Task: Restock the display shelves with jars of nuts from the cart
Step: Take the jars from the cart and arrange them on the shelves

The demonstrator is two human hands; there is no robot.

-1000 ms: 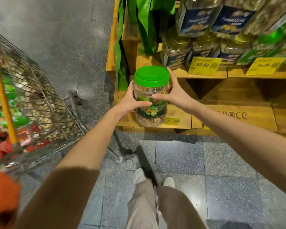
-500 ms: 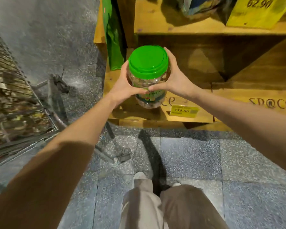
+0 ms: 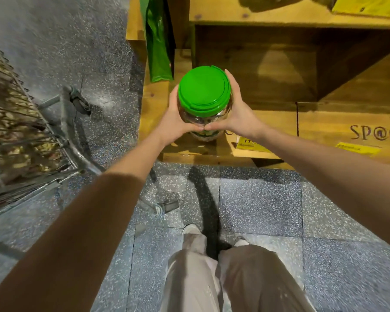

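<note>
Head camera, looking down past both forearms: a jar (image 3: 203, 115) of nuts is held out in front of the person, clasped between the two hands. The left hand (image 3: 176, 122) wraps its left side and the right hand (image 3: 239, 118) its right, fingers curled round the shoulder just under the lid (image 3: 204, 88), thumbs meeting at the near face. Neither hand is nearer; the grip is even.

The jar stands upright, its long axis vertical, so mostly the lid shows from above. It hangs over the front left part of the bottom shelf (image 3: 154, 109); I cannot tell whether its base touches the wood yet. The open recess (image 3: 252, 70) lies ahead and a little to the right of the jar, which I'd judge is where it has to go: down, then pushed back.

The lid is bright green plastic, round, with stepped rings and a raised rim. The body is clear, rounded plastic, glossy, with nuts and a label dimly showing through. The shelving is rough yellowish timber with knots; a yellow price tag (image 3: 248, 143) sits on its front edge just right of the jar. A shiny green bag (image 3: 159, 41) hangs beside the upright. The wire cart (image 3: 32, 122), metal and gridded, stands well apart to the left on the speckled stone floor (image 3: 257, 199).
</note>
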